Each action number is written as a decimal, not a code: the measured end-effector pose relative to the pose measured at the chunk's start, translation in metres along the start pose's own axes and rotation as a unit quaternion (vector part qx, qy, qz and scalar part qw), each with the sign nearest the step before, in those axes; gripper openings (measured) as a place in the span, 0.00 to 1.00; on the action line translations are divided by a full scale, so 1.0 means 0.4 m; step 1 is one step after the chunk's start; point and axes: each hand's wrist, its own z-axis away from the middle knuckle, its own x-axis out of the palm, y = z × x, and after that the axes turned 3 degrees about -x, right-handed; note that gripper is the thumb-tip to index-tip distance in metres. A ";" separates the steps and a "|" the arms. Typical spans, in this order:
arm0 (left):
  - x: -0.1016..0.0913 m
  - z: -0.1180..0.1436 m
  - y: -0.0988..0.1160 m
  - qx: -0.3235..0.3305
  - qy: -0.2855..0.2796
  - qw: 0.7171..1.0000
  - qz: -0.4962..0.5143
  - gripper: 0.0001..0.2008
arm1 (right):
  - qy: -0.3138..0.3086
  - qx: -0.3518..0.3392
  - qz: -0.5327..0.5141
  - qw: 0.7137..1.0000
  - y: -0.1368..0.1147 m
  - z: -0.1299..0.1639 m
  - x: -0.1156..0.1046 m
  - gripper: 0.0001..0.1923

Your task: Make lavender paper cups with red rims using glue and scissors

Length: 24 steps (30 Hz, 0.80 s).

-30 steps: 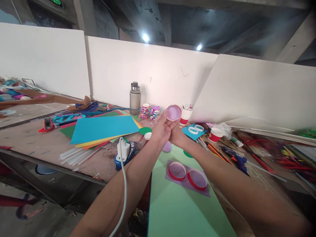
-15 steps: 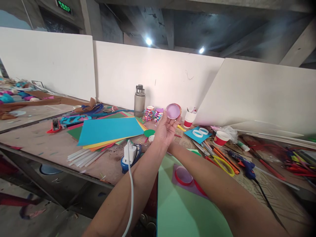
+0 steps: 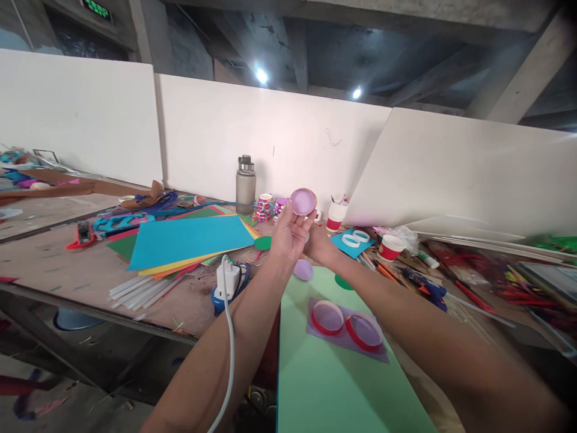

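The small purple paper disc with a raised rim [image 3: 303,201] is held up above the worktop [image 3: 67,264], in front of the white partition, at the fingertips of the left hand [image 3: 288,236]. The right hand [image 3: 318,240] sits just behind and below it, mostly hidden by the left; whether its fingers close on the disc or only steady it cannot be told.

The piece looks very light and fairly flimsy: a thin paper circle with a narrow strip glued round its edge. It would likely crush or lose its roundness under a firm pinch, and a glued seam could peel if pulled. The safest hold seems to be the one shown, fingertips spread lightly around the rim, with the flat face left untouched. Paper of this kind should not be slippery.

Its face is pale lilac, turned toward the camera, and the rim shows a thin reddish-pink line along the right side. It is round and shallow, like a small lid.

On the green sheet [image 3: 324,385] below lie two red-rimmed rings [image 3: 346,323] on a purple paper scrap, and a loose purple circle [image 3: 303,269] lies at the sheet's far edge. A grey bottle [image 3: 246,183] stands behind, beside stacked coloured paper sheets [image 3: 189,237].
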 end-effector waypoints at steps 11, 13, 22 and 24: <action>-0.028 -0.007 -0.032 -0.029 -0.006 0.997 -0.078 0.04 | 0.138 0.120 -0.178 0.967 0.035 0.169 -0.149 0.28; -0.030 -0.001 -0.042 -0.042 -0.001 0.995 -0.096 0.05 | 0.137 0.146 -0.249 0.948 0.040 0.181 -0.149 0.31; -0.047 0.025 -0.100 -0.064 0.001 0.984 -0.165 0.06 | 0.167 0.141 -0.247 0.944 0.059 0.210 -0.179 0.33; -0.049 0.025 -0.106 -0.065 -0.002 0.984 -0.169 0.05 | 0.186 0.142 -0.212 0.949 0.052 0.215 -0.187 0.31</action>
